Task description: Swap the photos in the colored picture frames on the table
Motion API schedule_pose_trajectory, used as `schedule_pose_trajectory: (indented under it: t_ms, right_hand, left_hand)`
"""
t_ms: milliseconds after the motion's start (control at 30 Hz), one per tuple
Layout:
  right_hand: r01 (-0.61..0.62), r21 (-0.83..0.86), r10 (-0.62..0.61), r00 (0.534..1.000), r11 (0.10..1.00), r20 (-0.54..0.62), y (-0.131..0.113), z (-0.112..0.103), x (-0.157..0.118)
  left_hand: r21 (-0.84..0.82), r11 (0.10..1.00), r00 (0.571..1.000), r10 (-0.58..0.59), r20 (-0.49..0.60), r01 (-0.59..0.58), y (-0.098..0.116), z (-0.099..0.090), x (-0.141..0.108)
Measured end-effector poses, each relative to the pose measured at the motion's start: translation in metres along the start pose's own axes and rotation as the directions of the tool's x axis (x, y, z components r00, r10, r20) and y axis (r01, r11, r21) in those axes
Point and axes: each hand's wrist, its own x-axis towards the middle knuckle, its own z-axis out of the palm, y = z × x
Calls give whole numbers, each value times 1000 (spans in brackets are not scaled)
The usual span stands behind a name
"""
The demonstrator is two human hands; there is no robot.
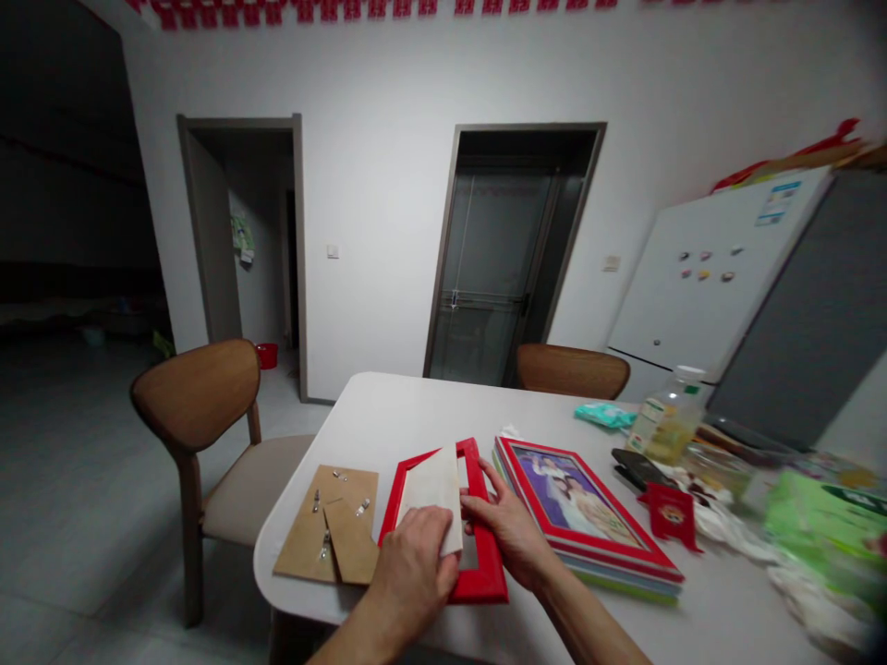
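A red picture frame lies at the table's near edge, with a white sheet sitting aslant in its opening, its right edge raised. My left hand is closed on the lower part of this sheet, fingers curled over it. From the right, my right hand grips the frame's right side, its fingertips near the sheet's raised edge. To the left rests a brown backing board with a stand flap and small metal clips. On the right is a stack of frames, the top one a red-framed photo.
A bottle, a black wallet-like item, a red packet, a teal packet and a green bag crowd the table's right side. Wooden chairs stand at the left and far side.
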Motion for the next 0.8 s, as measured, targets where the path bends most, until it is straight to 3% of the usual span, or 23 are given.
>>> schedule_pose_trajectory:
  t_ms: [67,167,267,400,533,633,800]
  right_hand:
    - [8,-90,-11,1000,996,-27,4,-7,4]
    - [7,-290,-24,998,957,-55,15,-22,13]
    - [17,-592,-70,995,806,-67,31,-39,22]
    - [71,-893,-186,983,444,-14,52,-54,31]
    - [106,-978,-218,974,179,66,61,-56,32]
    - [130,-988,-227,968,87,107,62,-55,32]
    - [187,-979,-292,944,82,156,60,-54,29]
  left_hand:
    - [23,1000,998,9,-64,-8,-4,-11,3]
    - [14,992,966,-118,-232,125,-24,-32,1]
    - [-60,949,896,-312,-317,309,-54,-49,-12]
    - [-88,874,837,-484,-254,479,-89,-54,-41]
    - [56,841,836,-526,-156,539,-99,-48,-59]
    - [187,835,856,-501,-130,517,-98,-46,-62]
    - [340,816,882,-458,-113,467,-97,-49,-61]
